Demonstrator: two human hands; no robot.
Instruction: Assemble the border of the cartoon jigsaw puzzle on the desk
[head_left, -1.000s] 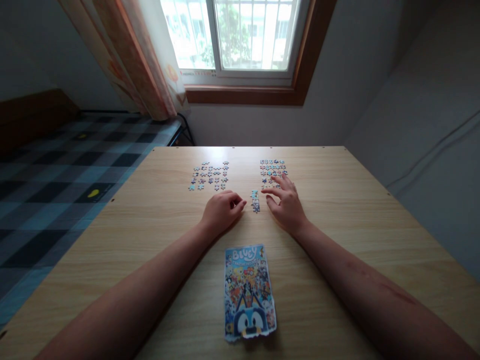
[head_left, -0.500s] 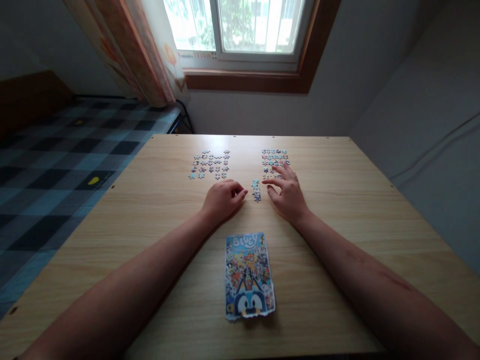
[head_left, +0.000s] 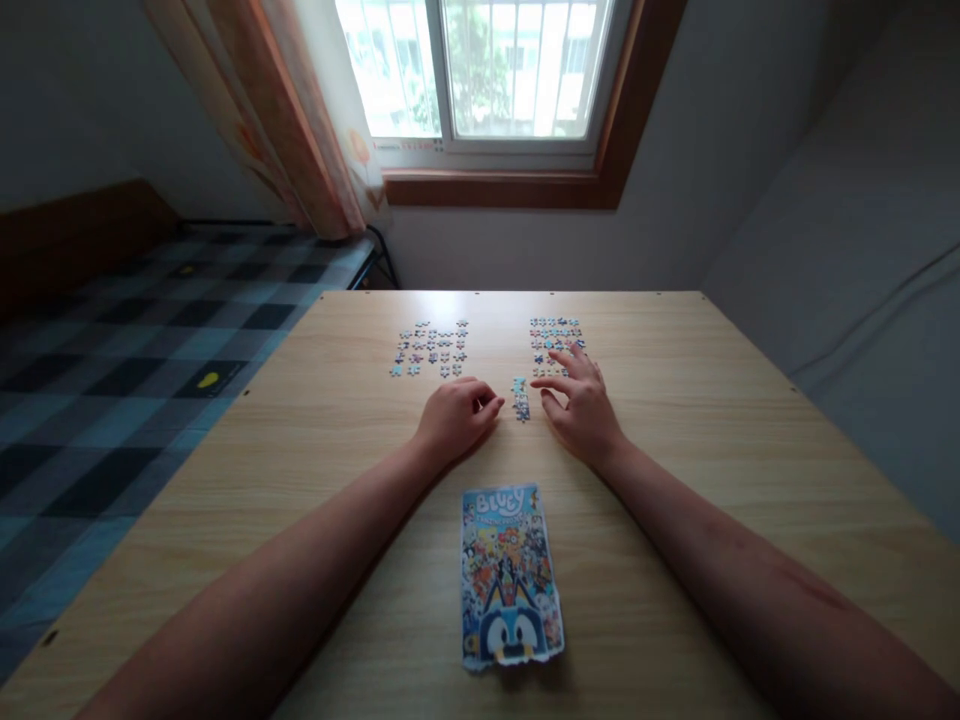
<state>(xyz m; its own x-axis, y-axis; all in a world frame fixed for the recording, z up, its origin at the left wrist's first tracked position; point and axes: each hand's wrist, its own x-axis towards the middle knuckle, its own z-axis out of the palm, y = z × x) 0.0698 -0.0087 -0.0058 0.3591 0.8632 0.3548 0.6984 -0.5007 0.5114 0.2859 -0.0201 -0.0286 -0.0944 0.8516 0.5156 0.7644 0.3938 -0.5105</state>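
Note:
A narrow strip of joined jigsaw pieces (head_left: 522,402) lies on the table between my two hands. My left hand (head_left: 457,418) rests just left of the strip, fingers curled in and thumb close against them; whatever they may hold is hidden. On the strip's other side, my right hand (head_left: 585,412) lies with its fingers spread and nothing visible in them. Its index fingertip is close to the strip's upper end, and the other fingers reach over the near edge of the right group of loose jigsaw pieces (head_left: 556,334), covering some of them.
Another group of loose jigsaw pieces (head_left: 431,347) is laid out in rough rows beyond my left hand. A Bluey picture sheet (head_left: 511,580) with a ragged lower edge lies nearer me on the wooden table (head_left: 315,400). A bed (head_left: 150,400) stands at the left, below a curtained window (head_left: 517,70).
The camera view tilts down and back up and shifts slightly. Both hands, the strip and the loose pieces keep their places on the table.

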